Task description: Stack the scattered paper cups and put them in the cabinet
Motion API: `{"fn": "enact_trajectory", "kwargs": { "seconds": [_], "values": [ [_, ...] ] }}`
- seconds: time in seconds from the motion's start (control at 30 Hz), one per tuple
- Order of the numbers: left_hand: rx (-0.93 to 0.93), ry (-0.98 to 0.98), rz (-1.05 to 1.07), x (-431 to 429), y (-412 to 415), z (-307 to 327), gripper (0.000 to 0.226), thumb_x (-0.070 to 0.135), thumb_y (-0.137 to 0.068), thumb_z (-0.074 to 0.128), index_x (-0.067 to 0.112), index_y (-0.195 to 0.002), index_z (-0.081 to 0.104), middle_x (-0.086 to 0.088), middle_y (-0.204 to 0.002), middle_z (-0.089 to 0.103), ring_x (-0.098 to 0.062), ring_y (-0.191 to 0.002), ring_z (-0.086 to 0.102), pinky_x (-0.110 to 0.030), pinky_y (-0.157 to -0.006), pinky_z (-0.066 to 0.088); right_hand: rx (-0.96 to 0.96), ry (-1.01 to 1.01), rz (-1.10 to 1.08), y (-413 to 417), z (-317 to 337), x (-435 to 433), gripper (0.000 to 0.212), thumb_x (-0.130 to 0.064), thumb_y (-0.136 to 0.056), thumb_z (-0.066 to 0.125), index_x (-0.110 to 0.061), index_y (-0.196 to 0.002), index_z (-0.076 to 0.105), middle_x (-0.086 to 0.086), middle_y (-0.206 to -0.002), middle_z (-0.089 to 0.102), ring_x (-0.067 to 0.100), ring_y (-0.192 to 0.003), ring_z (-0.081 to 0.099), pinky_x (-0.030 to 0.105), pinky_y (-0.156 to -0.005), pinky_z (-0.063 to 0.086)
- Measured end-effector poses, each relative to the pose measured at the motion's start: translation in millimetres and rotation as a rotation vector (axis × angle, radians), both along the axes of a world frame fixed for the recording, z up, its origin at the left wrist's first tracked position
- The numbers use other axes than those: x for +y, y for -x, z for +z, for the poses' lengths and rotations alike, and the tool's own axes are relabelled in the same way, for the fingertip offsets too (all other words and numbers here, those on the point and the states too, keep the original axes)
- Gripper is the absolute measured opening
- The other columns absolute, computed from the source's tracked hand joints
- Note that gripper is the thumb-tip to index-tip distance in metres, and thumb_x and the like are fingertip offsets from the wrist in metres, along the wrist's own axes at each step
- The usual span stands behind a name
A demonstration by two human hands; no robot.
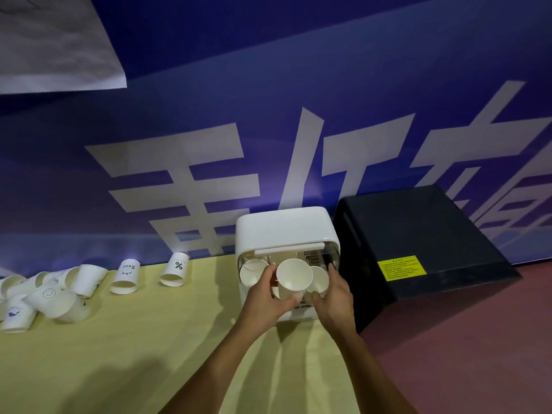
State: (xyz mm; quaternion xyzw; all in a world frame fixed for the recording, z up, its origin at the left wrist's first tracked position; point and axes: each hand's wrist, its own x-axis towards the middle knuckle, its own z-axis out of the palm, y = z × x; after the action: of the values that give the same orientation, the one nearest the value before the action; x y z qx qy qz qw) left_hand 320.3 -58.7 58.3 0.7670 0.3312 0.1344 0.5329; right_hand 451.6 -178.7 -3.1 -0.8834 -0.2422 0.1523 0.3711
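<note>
A small white cabinet (283, 225) with a clear front stands on the yellow table, and cups show inside it at left (249, 271) and right (319, 279). In front of its opening a white paper cup (291, 277) is tilted with its mouth toward me. My left hand (265, 297) grips this cup from the left and below. My right hand (334, 297) holds its lower right side, fingers reaching up beside the cabinet's front. More paper cups lie scattered at the left: a heap (50, 294), one marked "Beer" (127, 276) and one marked "%" (176, 268).
A black box (418, 234) with a yellow label stands right beside the cabinet. A blue banner wall with large white characters rises behind the table. The yellow tabletop (134, 354) ends at the right where a reddish floor (478, 354) shows.
</note>
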Motion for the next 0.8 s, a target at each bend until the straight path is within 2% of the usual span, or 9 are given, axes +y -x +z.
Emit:
{"fn": "enact_trajectory", "kwargs": {
  "seconds": [0.07, 0.13, 0.23, 0.37, 0.43, 0.5, 0.6, 0.67, 0.8],
  "values": [
    [0.001, -0.002, -0.003, -0.3, -1.0, 1.0, 0.056, 0.039, -0.069, 0.085, 0.046, -0.113, 0.051, 0.023, -0.112, 0.062, 0.003, -0.105, 0.057, -0.015, -0.085, 0.049, 0.014, -0.147, -0.12, 5.4, 11.0, -3.1, 0.066, -0.03, -0.09, 0.059, -0.016, -0.151, 0.04, 0.005, -0.144, 0.055, 0.025, -0.133, 0.049, 0.05, -0.111, 0.04],
    [0.001, 0.001, 0.001, -1.3, -2.4, 2.6, 0.057, 0.039, -0.07, 0.085, 0.046, -0.115, 0.051, 0.024, -0.113, 0.062, 0.007, -0.104, 0.057, -0.01, -0.082, 0.047, 0.079, -0.332, -0.173, 13.6, 27.3, -7.4, 0.061, -0.045, -0.091, 0.055, -0.024, -0.147, 0.045, -0.009, -0.132, 0.062, 0.011, -0.12, 0.058, 0.046, -0.103, 0.048],
    [0.001, 0.001, -0.002, -3.1, -6.2, 4.1, 0.064, 0.037, -0.07, 0.087, 0.041, -0.124, 0.051, 0.024, -0.114, 0.062, 0.013, -0.101, 0.055, -0.011, -0.082, 0.049, 0.195, -0.45, -0.048, 25.2, 47.6, -14.5, 0.064, -0.056, -0.085, 0.065, -0.033, -0.143, 0.05, -0.023, -0.118, 0.065, 0.001, -0.11, 0.061, 0.031, -0.094, 0.051],
    [0.011, -0.019, -0.003, -6.7, -11.5, 2.7, 0.071, 0.039, -0.067, 0.087, 0.035, -0.129, 0.053, 0.02, -0.117, 0.063, 0.004, -0.106, 0.057, -0.019, -0.087, 0.049, 0.235, -0.393, 0.068, 30.6, 54.6, -13.3, 0.061, -0.058, -0.076, 0.076, -0.047, -0.131, 0.053, -0.025, -0.12, 0.064, -0.001, -0.111, 0.06, 0.027, -0.091, 0.053],
    [-0.001, -0.011, -0.001, -8.7, -11.8, 4.1, 0.068, 0.036, -0.068, 0.087, 0.036, -0.127, 0.054, 0.021, -0.115, 0.063, 0.008, -0.103, 0.057, -0.01, -0.082, 0.046, 0.225, -0.38, 0.057, 29.6, 54.9, -10.4, 0.06, -0.052, -0.076, 0.08, -0.046, -0.129, 0.054, -0.024, -0.119, 0.064, 0.0, -0.11, 0.061, 0.03, -0.09, 0.055],
    [-0.008, -0.006, -0.006, -9.0, -11.3, 5.7, 0.065, 0.033, -0.068, 0.087, 0.037, -0.123, 0.053, 0.02, -0.113, 0.064, 0.01, -0.102, 0.056, -0.006, -0.078, 0.043, 0.208, -0.37, 0.06, 27.7, 57.8, -8.7, 0.06, -0.048, -0.076, 0.082, -0.042, -0.129, 0.054, -0.021, -0.119, 0.065, 0.0, -0.11, 0.061, 0.024, -0.087, 0.055],
    [-0.006, 0.012, -0.011, -6.6, -10.3, 3.0, 0.067, 0.037, -0.067, 0.086, 0.037, -0.125, 0.052, 0.02, -0.115, 0.062, 0.005, -0.106, 0.056, -0.016, -0.087, 0.047, 0.143, -0.334, 0.032, 22.3, 62.2, -7.4, 0.061, -0.047, -0.076, 0.082, -0.037, -0.129, 0.054, -0.02, -0.117, 0.064, 0.0, -0.109, 0.059, 0.015, -0.08, 0.051],
    [0.017, 0.026, 0.002, -4.0, -9.2, -2.2, 0.067, 0.032, -0.069, 0.086, 0.035, -0.127, 0.052, 0.017, -0.117, 0.061, 0.001, -0.107, 0.056, -0.024, -0.09, 0.05, 0.067, -0.301, -0.017, 16.1, 61.0, -7.0, 0.062, -0.051, -0.075, 0.08, -0.038, -0.129, 0.052, -0.02, -0.116, 0.064, 0.001, -0.107, 0.06, 0.025, -0.085, 0.053],
    [0.026, 0.021, 0.017, -1.0, -4.8, -9.4, 0.054, 0.02, -0.074, 0.084, 0.038, -0.114, 0.053, 0.017, -0.113, 0.062, -0.007, -0.101, 0.059, -0.016, -0.082, 0.046, 0.051, -0.223, -0.059, 7.1, 50.7, -8.6, 0.062, -0.051, -0.075, 0.078, -0.039, -0.129, 0.047, -0.018, -0.116, 0.063, 0.008, -0.106, 0.063, 0.035, -0.086, 0.055]
  ]
}}
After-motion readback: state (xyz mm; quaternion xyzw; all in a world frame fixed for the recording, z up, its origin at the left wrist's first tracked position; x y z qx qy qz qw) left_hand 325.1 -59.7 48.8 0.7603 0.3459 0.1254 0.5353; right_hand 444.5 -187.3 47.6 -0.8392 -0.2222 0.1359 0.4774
